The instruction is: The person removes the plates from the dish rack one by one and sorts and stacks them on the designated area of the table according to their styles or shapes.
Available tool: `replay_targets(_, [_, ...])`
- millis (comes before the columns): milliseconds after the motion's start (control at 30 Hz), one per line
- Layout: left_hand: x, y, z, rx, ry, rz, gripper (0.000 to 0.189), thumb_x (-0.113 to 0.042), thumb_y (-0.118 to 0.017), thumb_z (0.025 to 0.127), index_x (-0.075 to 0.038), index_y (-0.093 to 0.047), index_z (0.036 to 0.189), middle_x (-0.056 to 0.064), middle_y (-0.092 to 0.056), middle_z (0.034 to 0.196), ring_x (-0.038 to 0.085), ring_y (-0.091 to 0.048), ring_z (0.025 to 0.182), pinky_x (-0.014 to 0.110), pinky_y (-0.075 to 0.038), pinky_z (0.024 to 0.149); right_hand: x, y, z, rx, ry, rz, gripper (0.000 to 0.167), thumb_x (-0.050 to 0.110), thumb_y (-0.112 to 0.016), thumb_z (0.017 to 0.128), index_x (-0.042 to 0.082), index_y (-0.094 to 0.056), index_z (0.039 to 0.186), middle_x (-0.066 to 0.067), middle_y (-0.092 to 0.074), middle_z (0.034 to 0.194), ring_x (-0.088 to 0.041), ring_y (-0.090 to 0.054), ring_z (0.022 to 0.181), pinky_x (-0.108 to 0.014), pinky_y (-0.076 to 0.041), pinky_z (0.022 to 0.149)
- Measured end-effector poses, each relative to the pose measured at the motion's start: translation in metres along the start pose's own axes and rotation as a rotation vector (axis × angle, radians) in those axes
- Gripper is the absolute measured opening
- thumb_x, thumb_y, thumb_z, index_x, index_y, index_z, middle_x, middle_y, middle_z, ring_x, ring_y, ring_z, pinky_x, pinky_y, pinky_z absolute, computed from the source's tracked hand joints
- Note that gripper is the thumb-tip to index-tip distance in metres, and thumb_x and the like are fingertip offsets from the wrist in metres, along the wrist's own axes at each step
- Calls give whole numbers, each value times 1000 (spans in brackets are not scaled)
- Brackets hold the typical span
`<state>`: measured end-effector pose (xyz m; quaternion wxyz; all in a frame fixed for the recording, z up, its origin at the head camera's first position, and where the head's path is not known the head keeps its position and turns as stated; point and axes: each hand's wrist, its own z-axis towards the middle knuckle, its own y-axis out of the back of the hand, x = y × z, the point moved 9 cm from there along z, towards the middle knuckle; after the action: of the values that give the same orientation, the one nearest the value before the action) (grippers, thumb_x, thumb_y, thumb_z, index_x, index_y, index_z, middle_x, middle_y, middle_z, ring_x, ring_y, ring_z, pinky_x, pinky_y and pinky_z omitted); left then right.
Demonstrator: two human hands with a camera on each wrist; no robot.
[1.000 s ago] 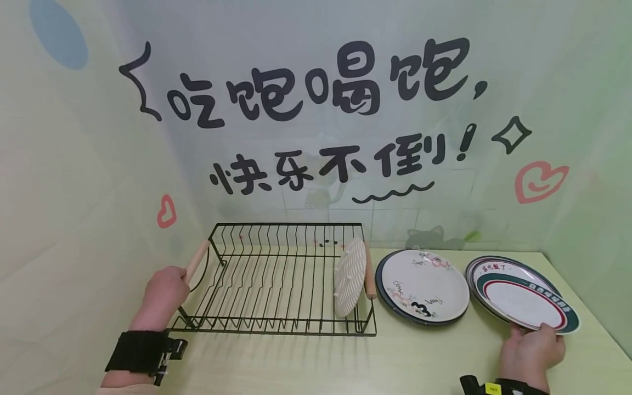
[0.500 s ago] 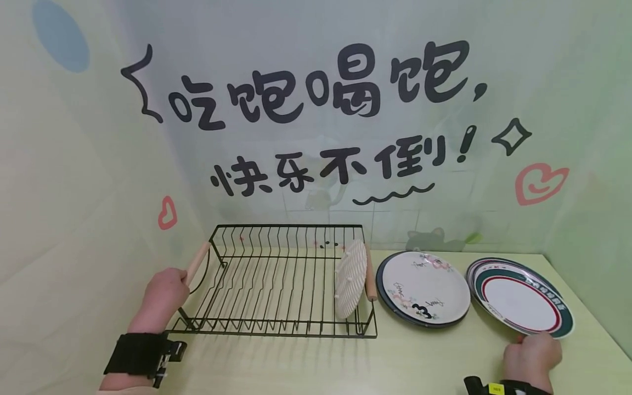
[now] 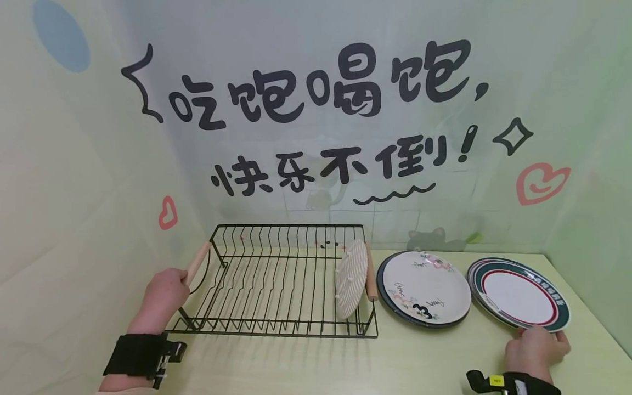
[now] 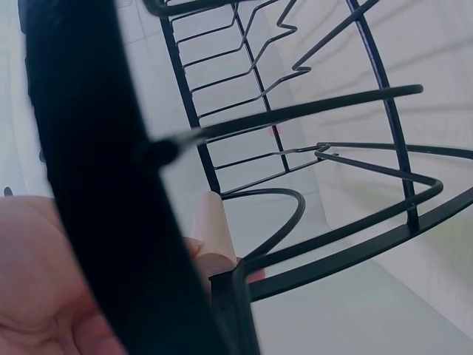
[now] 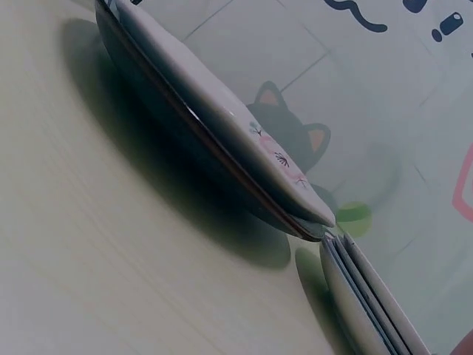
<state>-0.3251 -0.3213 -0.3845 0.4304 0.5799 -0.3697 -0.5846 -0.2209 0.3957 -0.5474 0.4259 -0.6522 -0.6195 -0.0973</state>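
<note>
At the left end of the black wire dish rack [image 3: 271,333], my left hand [image 3: 165,291] grips its wooden handle [image 3: 197,262]. The left wrist view shows the fingers around that handle [image 4: 213,233]. A ridged white plate [image 3: 351,280] stands upright in a slot at the rack's right end. My right hand [image 3: 535,348] is at the near rim of a white plate with a green and red border [image 3: 518,299], which lies on top of the right plate stack. Its fingertips are partly hidden at the rim. In the right wrist view only a sliver of it shows.
Between rack and right stack lies another stack, topped by a floral white plate [image 3: 427,288] over a dark-rimmed one. The two stacks sit close together. A printed backdrop [image 3: 316,126] rises behind, with side panels left and right of the pale table [image 3: 296,367].
The green-bordered plate has moved left and back, from overhanging the right stack to lying level with it. My right hand has followed at its rim. My left hand stays on the handle.
</note>
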Motion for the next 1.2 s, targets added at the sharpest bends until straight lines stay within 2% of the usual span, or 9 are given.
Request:
replay_targets(100, [1,0,0,3,4,-14,33,5,-52,86,18,-56,115,29,-62,88,26,-50,63,33,-42,54,0,3,1,-40,-7,-50,57,1,-40,96,40,-24,133,20,-29,134,-4,-41,92,-17,-38,63])
replay_targets(300, [-1,2,1,-28,-40,29,25,6,-53,83,14,-63,105,26,-63,81,24,-52,61,34,-42,53,-2,7,5,-75,-26,-8,56,-2,-47,92,39,-28,125,21,-29,137,-1,-39,110,-15,-43,78])
replay_targets(433, [-2,3,1,-40,-54,41,21,6,-54,82,13,-65,99,23,-63,77,24,-52,59,33,-41,52,-2,9,5,-75,-30,35,58,-5,-50,88,38,-29,120,20,-34,126,-3,-43,98,-18,-44,69])
replay_targets(600, [-4,3,1,-30,-46,34,30,6,-54,83,16,-61,110,28,-64,84,25,-54,62,35,-44,53,5,10,-5,-76,16,95,52,-2,-52,87,35,-29,116,18,-34,117,-7,-43,86,-22,-35,53])
replay_targets(733, [-3,3,1,-25,-38,34,30,5,-54,83,17,-60,111,28,-63,85,25,-54,62,35,-43,54,12,-2,-22,-31,48,100,44,1,-52,89,32,-29,111,18,-30,121,-6,-39,88,-23,-32,51])
replay_targets(833, [-2,3,0,-21,-32,33,30,5,-54,84,17,-60,111,27,-63,83,25,-53,61,34,-43,53,15,-15,-37,22,73,96,38,-1,-49,88,28,-29,103,15,-30,117,-11,-39,72,-24,-31,47])
replay_targets(967, [-1,3,-1,-21,-31,27,31,5,-53,84,17,-59,112,28,-63,84,24,-53,61,33,-43,53,15,-32,-60,105,124,64,31,-1,-48,88,23,-30,97,10,-29,110,-14,-35,61,-23,-34,43])
replay_targets(1067, [0,1,-1,-18,-23,15,31,5,-53,85,17,-59,112,28,-63,85,24,-52,61,33,-43,53,9,-45,-79,185,155,22,26,0,-47,90,21,-31,97,7,-31,104,-13,-35,68,-22,-36,45])
replay_targets(1200, [1,0,0,-13,-11,9,33,5,-52,85,18,-57,115,30,-63,88,25,-52,61,33,-43,53,-8,-66,-106,303,191,-100,21,4,-45,92,20,-33,99,3,-33,95,-13,-35,73,-21,-38,51])
